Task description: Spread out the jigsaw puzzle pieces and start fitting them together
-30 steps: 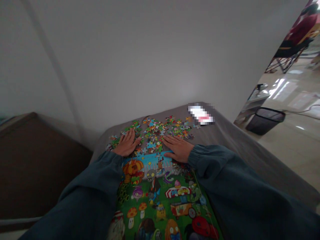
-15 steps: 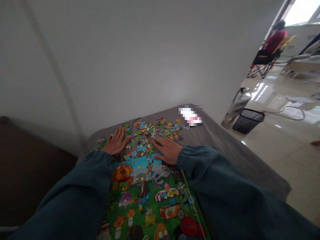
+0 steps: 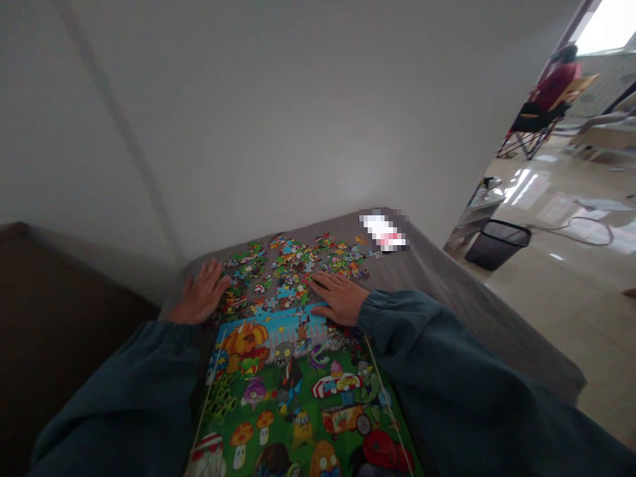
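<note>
A partly assembled jigsaw puzzle (image 3: 278, 391) with cartoon plants and zombies lies in front of me, light edges showing along its sides. Beyond its blue top strip spread many loose puzzle pieces (image 3: 293, 258). My left hand (image 3: 201, 291) is at the left edge of the loose pieces, fingers apart, holding nothing I can see. Flat over the puzzle's upper right corner and the nearby pieces lies my right hand (image 3: 340, 298), fingers stretched out. Its palm hides what is beneath.
The grey cloth-covered table (image 3: 447, 298) meets a pale wall (image 3: 298, 119). A phone with a blurred screen (image 3: 383, 232) lies at the back right. On the floor stands a black waste bin (image 3: 498, 245). Farther off, a person (image 3: 559, 83) sits in a folding chair.
My left hand has moved left, off the loose pieces, uncovering pieces and the puzzle's left edge. My right hand stays nearly in place. The whole view has shifted slightly.
</note>
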`<act>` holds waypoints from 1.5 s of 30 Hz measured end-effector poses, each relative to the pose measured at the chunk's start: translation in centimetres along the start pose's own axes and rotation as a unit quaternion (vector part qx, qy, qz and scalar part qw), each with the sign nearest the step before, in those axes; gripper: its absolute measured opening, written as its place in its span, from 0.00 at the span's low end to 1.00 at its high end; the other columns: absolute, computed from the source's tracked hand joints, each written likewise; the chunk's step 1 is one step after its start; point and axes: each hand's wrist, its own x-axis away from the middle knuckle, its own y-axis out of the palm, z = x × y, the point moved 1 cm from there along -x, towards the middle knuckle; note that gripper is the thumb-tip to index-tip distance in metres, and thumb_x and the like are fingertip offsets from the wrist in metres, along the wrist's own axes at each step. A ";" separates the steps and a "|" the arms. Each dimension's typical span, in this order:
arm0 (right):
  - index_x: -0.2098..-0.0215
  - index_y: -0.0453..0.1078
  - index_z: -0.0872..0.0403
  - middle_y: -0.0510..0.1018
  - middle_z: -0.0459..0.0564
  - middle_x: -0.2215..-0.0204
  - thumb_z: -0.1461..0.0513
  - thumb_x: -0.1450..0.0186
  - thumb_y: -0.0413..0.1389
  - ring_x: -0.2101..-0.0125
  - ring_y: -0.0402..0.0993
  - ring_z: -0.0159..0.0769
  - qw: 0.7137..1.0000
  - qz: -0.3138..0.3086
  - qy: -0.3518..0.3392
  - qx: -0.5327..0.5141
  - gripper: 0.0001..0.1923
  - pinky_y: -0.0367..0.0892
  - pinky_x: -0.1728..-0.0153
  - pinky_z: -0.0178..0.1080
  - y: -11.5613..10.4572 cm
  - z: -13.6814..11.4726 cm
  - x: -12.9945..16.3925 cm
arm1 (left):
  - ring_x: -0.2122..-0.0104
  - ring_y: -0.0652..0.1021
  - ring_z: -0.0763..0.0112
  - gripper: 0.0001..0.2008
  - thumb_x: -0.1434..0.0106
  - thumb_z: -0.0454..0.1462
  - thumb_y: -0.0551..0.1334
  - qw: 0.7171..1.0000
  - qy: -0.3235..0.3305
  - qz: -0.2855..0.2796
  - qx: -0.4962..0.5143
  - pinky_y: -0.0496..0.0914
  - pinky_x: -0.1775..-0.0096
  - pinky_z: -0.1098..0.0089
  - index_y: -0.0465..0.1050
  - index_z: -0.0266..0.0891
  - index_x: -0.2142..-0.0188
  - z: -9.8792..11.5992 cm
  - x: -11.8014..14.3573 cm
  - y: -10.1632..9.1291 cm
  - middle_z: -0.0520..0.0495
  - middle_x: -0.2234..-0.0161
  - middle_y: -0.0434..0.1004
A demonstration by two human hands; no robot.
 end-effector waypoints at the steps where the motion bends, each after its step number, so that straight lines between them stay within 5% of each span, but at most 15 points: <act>1: 0.29 0.57 0.62 0.59 0.64 0.29 0.45 0.26 0.49 0.30 0.54 0.55 1.000 -0.003 -0.001 0.001 0.38 0.53 0.31 0.55 0.0 0.0 0.0 | 0.27 0.45 0.45 0.40 0.27 0.54 0.36 1.000 0.013 -0.005 -0.004 0.44 0.31 0.39 0.47 0.27 0.27 0.4 0.4 0.6 0.35 0.25 0.42; 9: 0.28 0.55 0.61 0.59 0.65 0.29 0.44 0.26 0.48 0.30 0.54 0.54 1.000 -0.004 -0.006 0.010 0.38 0.53 0.31 0.55 0.3 0.2 0.0 | 0.26 0.43 0.56 0.42 0.28 0.57 0.34 0.991 0.087 -0.071 -0.067 0.45 0.29 0.50 0.39 0.30 0.25 5.7 -1.9 2.0 0.40 0.24 0.35; 17: 0.29 0.57 0.62 0.59 0.63 0.29 0.44 0.26 0.48 0.30 0.54 0.54 1.000 0.010 -0.015 0.013 0.38 0.52 0.30 0.53 0.5 0.2 0.0 | 0.26 0.41 0.55 0.44 0.29 0.59 0.33 0.989 0.091 -0.092 -0.073 0.37 0.30 0.44 0.39 0.28 0.25 8.5 -3.6 3.3 0.38 0.25 0.36; 35: 0.28 0.57 0.62 0.58 0.64 0.29 0.47 0.26 0.49 0.29 0.53 0.55 1.000 -0.010 0.000 -0.002 0.37 0.53 0.30 0.55 0.0 -0.3 0.1 | 0.26 0.43 0.58 0.44 0.30 0.61 0.34 0.978 0.151 -0.141 -0.004 0.34 0.30 0.46 0.36 0.37 0.25 9.0 -2.6 1.9 0.43 0.25 0.34; 41: 0.29 0.58 0.61 0.59 0.64 0.29 0.47 0.26 0.50 0.30 0.54 0.55 1.000 -0.004 -0.001 0.001 0.36 0.53 0.31 0.55 0.2 -0.1 0.1 | 0.26 0.50 0.58 0.46 0.32 0.64 0.30 0.981 0.152 -0.105 0.055 0.41 0.29 0.52 0.38 0.42 0.24 9.1 -3.5 1.2 0.46 0.25 0.43; 45: 0.30 0.59 0.62 0.63 0.65 0.32 0.48 0.26 0.51 0.33 0.59 0.55 1.000 -0.002 -0.001 -0.004 0.35 0.57 0.33 0.55 -0.4 -0.3 0.2 | 0.27 0.51 0.60 0.47 0.32 0.63 0.26 0.984 0.140 -0.051 0.093 0.52 0.30 0.59 0.39 0.38 0.25 6.8 -3.0 -1.2 0.46 0.25 0.43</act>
